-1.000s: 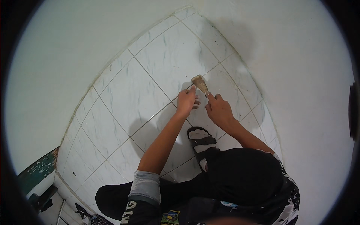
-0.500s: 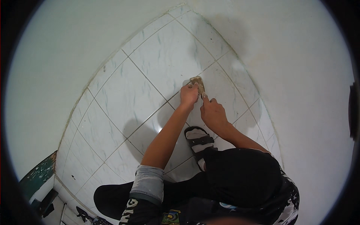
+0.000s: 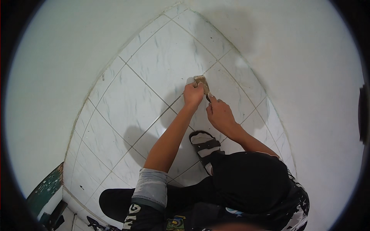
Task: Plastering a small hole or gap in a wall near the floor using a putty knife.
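Observation:
In front of me, above the white floor tiles, is a scraper like a putty knife (image 3: 206, 86), its flat brownish blade smeared with pale material at the far end. My right hand (image 3: 222, 116) is closed around its dark handle, index finger stretched along it toward the blade. My left hand (image 3: 192, 95) is closed on the left side of the blade, its thumb lying on the flat face near the far end. What the left hand's curled fingers touch beneath is hidden. Grey grout lines run across the tiles below both hands.
White walls meet at a corner ahead of the tiled floor (image 3: 144, 86). My foot in a dark strapped sandal (image 3: 204, 145) stands just below my hands, and my dark-clothed knee (image 3: 250, 181) is at the lower right. A worn green board (image 3: 46, 184) is at the lower left.
The view has shifted slightly over the floor. Both hands keep their grip on the putty knife, and the left thumb lies a little differently on the blade.

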Demonstrator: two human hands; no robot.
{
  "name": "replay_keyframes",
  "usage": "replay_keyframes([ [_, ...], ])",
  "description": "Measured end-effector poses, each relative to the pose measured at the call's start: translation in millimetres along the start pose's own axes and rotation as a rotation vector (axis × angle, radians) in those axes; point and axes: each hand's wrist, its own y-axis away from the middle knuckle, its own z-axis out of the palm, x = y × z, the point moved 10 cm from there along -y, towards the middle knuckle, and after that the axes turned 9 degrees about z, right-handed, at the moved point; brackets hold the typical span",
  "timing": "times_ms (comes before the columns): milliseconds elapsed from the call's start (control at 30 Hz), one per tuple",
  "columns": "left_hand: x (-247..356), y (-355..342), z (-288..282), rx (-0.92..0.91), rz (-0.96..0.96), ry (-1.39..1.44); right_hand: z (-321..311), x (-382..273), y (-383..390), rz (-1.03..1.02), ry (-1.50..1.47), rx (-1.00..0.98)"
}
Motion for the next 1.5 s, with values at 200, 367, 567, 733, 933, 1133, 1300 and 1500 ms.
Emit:
replay_keyframes([
  [200, 3, 14, 12, -0.098, -0.108, 0.193, -11, 2, 8, 0.023, 0.083, 0.076],
  [367, 14, 10, 13, -0.041, -0.104, 0.303, -19, 1, 0, -0.036, 0.185, 0.132],
  [567, 8, 3, 15, -0.043, -0.100, 0.232, -14, 6, -7, -0.022, 0.190, 0.080],
  [733, 5, -8, 13, -0.009, -0.032, 0.166, -10, 8, -14, -0.015, 0.151, 0.052],
  [933, 21, -9, 1, 0.053, 0.075, -0.013, -28, 0, -24, -0.034, -0.090, 0.008],
  [1133, 17, 17, -8, 0.040, 0.052, -0.025, -24, 1, -8, 0.058, -0.116, -0.152],
  [1300, 8, 22, -10, 0.048, 0.011, 0.055, -10, -5, -2, -0.032, -0.011, -0.049],
  [1500, 10, 8, -12, 0.042, -0.007, -0.064, 2, 0, -11, -0.027, 0.079, -0.011],
])
